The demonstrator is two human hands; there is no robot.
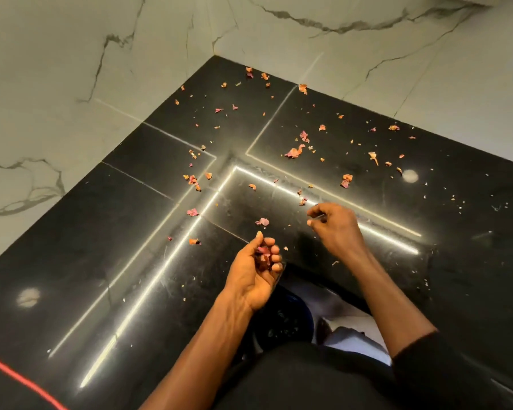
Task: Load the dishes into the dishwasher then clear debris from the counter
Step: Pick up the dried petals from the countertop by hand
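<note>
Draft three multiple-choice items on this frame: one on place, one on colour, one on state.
1. The gathered petals are: A in the left hand; B on a plate; C in a bin.
2. The counter is: A white; B black; C brown.
3. The loose petals are: A all gone; B scattered widely; C in one pile.
Answers: 1 A, curled fingers cup them. 2 B, glossy black beside pale marble walls. 3 B, bits reach the corner.

Your curled left hand [256,272] is hiding most of its petals [262,252]; your right hand [335,226] is blurring at its fingertips, masking any pinch.
</note>
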